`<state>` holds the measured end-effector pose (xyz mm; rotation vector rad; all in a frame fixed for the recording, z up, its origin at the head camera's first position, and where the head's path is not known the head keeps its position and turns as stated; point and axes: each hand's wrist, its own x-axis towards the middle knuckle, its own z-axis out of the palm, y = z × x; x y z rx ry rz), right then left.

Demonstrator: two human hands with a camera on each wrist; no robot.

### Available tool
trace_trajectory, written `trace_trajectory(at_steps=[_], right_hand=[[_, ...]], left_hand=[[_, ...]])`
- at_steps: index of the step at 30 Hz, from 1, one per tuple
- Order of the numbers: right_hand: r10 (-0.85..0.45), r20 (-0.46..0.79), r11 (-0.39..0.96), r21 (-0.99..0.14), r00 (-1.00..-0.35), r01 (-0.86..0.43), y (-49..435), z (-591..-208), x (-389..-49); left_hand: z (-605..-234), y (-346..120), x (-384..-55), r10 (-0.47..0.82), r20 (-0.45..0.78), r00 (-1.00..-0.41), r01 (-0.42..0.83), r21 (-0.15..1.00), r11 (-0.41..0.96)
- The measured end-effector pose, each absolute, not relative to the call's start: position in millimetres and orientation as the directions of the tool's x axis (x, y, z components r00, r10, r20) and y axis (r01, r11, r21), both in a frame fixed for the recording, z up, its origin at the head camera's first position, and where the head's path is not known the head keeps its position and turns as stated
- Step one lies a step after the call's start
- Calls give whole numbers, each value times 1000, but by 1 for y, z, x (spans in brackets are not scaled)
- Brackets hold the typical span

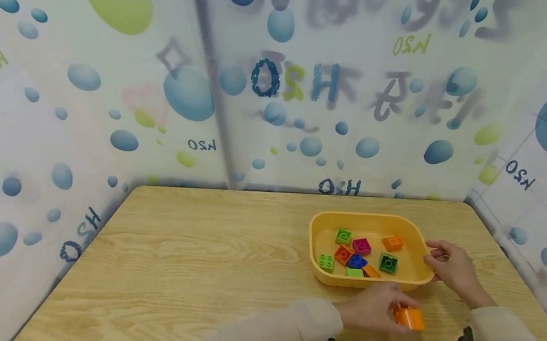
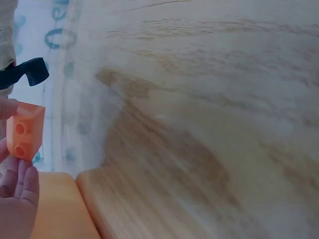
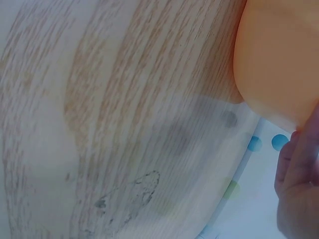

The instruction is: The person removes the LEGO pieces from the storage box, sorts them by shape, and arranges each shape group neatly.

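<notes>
Holding an orange block (image 1: 410,319) in my left hand (image 1: 374,308), thumb and fingers narrowed on it. Block position: outside the yellow tray (image 1: 342,281), just beyond its near right part; cannot tell whether it touches the worktop (image 1: 185,250). Left wrist view shows two round features on one face; studs or sockets, unclear.

My right hand (image 1: 455,270) grips the tray's right rim.

Tray contents: dark green block (image 1: 388,263) near right; magenta block (image 1: 361,246) about mid-tray, blue block (image 1: 357,261) just on its near side; bright green block (image 1: 344,235) toward the far left. Other blocks lie among these. Beyond the worktop's far edge, a spotted wall (image 1: 304,165).

Step in hand, my judgement: handling a single block outside the tray, tray steadied. Next move probably calls for a firm pinch, tray kept still, and enough lift for the near rim should the block cross it.
</notes>
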<state>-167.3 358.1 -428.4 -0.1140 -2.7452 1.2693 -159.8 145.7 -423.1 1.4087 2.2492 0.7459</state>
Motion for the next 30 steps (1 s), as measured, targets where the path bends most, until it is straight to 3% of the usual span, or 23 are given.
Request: trace_trajectory(at_steps=[8,21,30], right_hand=[[108,68,644,-765,-992,18,357,-427,-170],[119,30,640,-766,-992,53,357,-427,-167],[132,19,639,-766,-991,71,357,-427,-167]], left_hand=[[-437,151,-160,897,-125,-425,677,613,406],[-445,169,-153,832,-92,-547,711,473,520],[-439,172,-154,819,-89,-566,694,485,532]])
